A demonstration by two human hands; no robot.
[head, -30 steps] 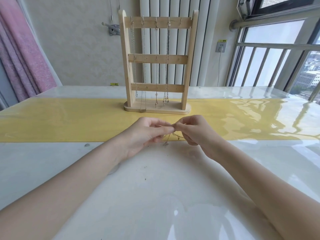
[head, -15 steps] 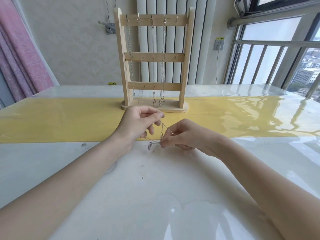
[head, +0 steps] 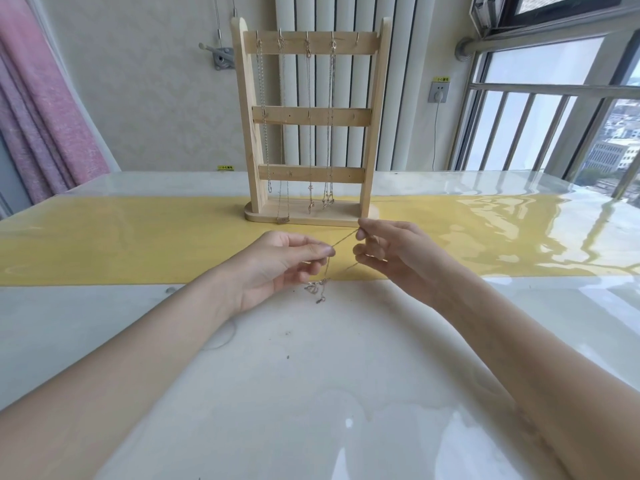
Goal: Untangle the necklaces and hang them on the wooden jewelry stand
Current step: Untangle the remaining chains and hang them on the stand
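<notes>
Pinching a thin necklace [head: 341, 241] taut at frame centre, our left hand [head: 280, 268] and right hand [head: 391, 258] work below the wooden stand [head: 311, 116].

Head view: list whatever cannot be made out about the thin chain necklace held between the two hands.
- Thin chain necklace: links too fine to count strands or see knots.
- Pinch points: covered by left hand and right hand fingertips.
- Small pendant and clasp on the glossy white table: too small to tell shape.
</notes>
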